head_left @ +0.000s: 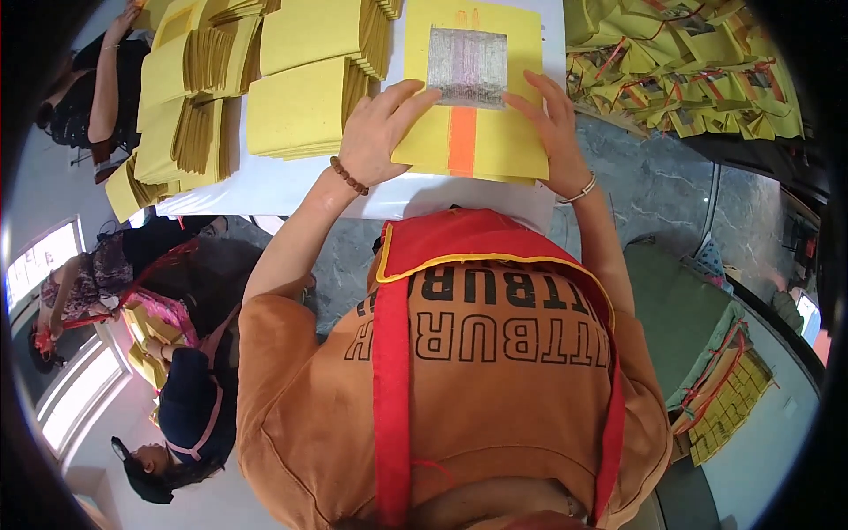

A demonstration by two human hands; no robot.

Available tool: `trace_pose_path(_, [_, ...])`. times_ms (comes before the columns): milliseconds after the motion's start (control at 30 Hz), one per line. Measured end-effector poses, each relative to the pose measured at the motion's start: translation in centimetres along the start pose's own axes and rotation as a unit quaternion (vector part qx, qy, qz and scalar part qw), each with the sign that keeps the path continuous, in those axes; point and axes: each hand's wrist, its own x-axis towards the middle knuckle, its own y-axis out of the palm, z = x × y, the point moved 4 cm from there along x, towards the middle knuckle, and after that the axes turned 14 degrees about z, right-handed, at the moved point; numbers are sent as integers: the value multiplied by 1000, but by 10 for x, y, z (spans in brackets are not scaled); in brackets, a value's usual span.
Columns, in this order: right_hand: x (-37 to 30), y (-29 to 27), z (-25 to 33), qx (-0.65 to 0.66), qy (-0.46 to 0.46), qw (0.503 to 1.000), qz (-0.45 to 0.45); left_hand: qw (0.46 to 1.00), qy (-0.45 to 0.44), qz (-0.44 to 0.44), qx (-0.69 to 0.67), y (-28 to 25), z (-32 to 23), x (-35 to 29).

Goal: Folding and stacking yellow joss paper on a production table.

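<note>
A yellow paper sheet (pixel 512 146) lies on the white-covered table in front of me, with an orange strip (pixel 461 141) down its middle. On its upper part sits a silver-grey foil square (pixel 468 66) with a faint purplish middle. My left hand (pixel 378 128), a beaded bracelet at the wrist, rests over the sheet's left side; its fingers are apart and the thumb reaches the foil's lower left corner. On the opposite side my right hand (pixel 555 124), with a bangle, lies fingers spread, its thumb by the foil's lower right corner. Whether more sheets lie beneath is unclear.
Stacks of folded yellow paper (pixel 300 106) fill the table's left part. Bundles of yellow paper with red ties (pixel 680 79) lie at the far right. People work at the left, one a seated person (pixel 190 402) in dark clothes. A green cover (pixel 680 318) is at the right.
</note>
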Motion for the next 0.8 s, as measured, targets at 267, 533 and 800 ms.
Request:
trace_pose_path(267, [4, 1, -6, -48, -2, 996, 70, 992, 51, 25, 109, -12, -13, 6])
trace_pose_path(533, [-7, -17, 10, 12, -44, 992, 116, 987, 81, 15, 139, -20, -26, -6])
trace_pose_path(800, [-14, -15, 12, 176, -44, 971, 158, 986, 128, 69, -80, -16, -9, 4])
